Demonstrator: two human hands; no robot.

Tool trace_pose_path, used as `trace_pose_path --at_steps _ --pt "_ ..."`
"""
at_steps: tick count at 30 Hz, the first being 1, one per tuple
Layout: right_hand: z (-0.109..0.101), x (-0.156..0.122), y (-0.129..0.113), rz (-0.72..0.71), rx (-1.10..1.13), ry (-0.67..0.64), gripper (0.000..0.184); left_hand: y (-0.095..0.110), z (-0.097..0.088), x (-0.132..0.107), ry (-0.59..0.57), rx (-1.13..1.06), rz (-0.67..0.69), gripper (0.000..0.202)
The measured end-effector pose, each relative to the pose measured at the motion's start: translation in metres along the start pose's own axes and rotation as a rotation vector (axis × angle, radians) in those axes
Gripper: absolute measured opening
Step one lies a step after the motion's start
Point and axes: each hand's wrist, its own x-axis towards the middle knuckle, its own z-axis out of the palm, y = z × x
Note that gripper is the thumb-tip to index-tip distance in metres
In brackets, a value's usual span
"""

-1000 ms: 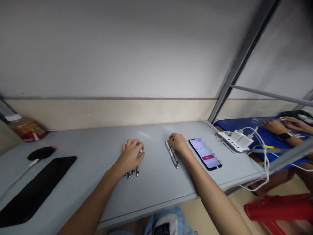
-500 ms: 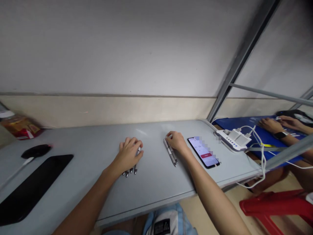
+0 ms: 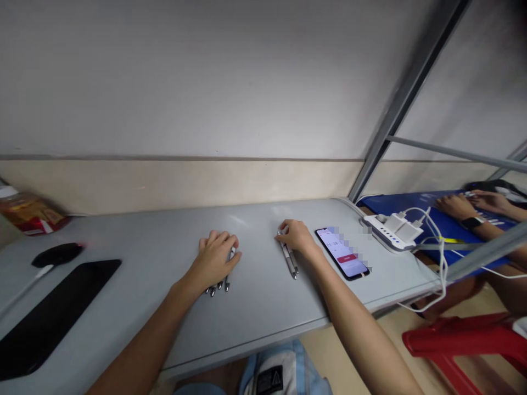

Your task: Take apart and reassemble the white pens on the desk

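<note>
Several silver-grey pens (image 3: 220,285) lie side by side on the grey desk (image 3: 255,307), partly hidden under my left hand (image 3: 216,255). Its fingers curl over them, thumb and forefinger closed about the pen at the right of the group. To the right, two more pens (image 3: 289,259) lie close together at a slant, tips toward the desk's front edge. My right hand (image 3: 295,236) pinches at their upper ends with thumb and forefinger; whether it grips one or both I cannot tell.
A lit phone (image 3: 342,253) lies right of my right arm, and a power strip (image 3: 389,233) with plugs and white cables stands beyond it. On the left are a long black object (image 3: 57,318), a black mouse-like object (image 3: 56,255) and a bottle (image 3: 31,214). Another person's hands (image 3: 457,207) are far right.
My right fingertips have shifted slightly left over the pens' upper ends. My left hand keeps nearly the same pose on its pens. The view has shifted a little.
</note>
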Motion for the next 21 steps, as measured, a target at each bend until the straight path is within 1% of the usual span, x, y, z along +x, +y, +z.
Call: trace_pose_path --at_steps 6,12,15,21 --pt "-0.0015 0.0006 -0.0011 0.026 -0.038 -0.011 0.031 0.0030 -0.0032 0.0000 -0.016 -0.029 -0.012 0.012" --pt "-0.0009 0.0016 -0.0012 0.016 -0.037 -0.010 0.031 0.0032 -0.0038 -0.0008 0.008 -0.089 0.004 0.008" --pt "-0.0015 0.0013 -0.0018 0.022 -0.024 -0.016 0.031 0.0037 -0.0033 -0.0007 0.003 -0.120 0.010 0.008" --pt "-0.0032 -0.0003 -0.0034 0.004 -0.033 -0.011 0.033 0.0061 -0.0034 -0.0008 -0.017 -0.108 0.023 0.009"
